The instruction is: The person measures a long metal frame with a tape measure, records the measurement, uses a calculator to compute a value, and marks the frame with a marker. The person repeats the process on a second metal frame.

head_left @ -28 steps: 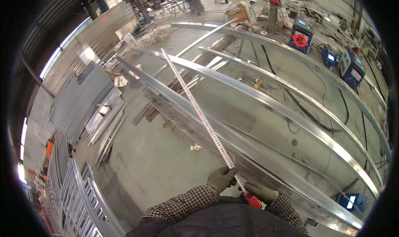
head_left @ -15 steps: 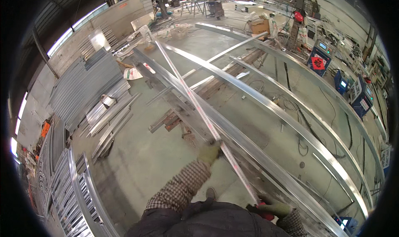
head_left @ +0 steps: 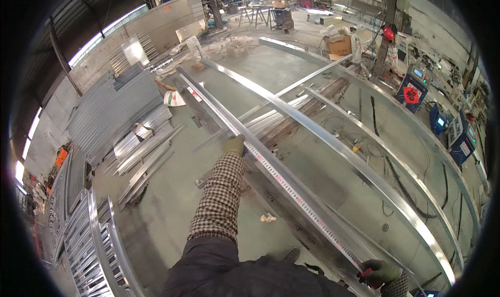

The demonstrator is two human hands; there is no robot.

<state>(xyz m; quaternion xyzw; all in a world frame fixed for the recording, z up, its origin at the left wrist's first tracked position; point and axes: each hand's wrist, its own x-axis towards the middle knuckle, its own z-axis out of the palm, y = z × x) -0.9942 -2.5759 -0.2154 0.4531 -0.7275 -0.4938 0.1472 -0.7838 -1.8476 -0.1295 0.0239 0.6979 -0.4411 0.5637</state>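
Note:
A tape measure's white blade (head_left: 284,185) with red and black marks lies stretched along a long silvery metal beam (head_left: 205,95). My left hand (head_left: 234,145), in a greenish glove, is closed at the blade and the beam's edge, part way along; its fingertips are partly hidden. At the near end, lower right, my gloved right hand (head_left: 384,272) grips the red tape measure case (head_left: 369,277). The checked sleeve (head_left: 219,198) of my left arm reaches forward beside the beam.
Curved metal beams (head_left: 333,133) arc across the right side. Welding-type machines (head_left: 414,88) with small screens stand at far right, with cables on the floor. Stacked corrugated sheets (head_left: 112,114), loose metal strips (head_left: 143,174) and a ladder-like metal frame (head_left: 99,245) lie at left.
The tape blade, tilted above the beam before, now lies along it. My left hand has moved forward and slightly left; my right hand with the case has shifted right and a little lower.

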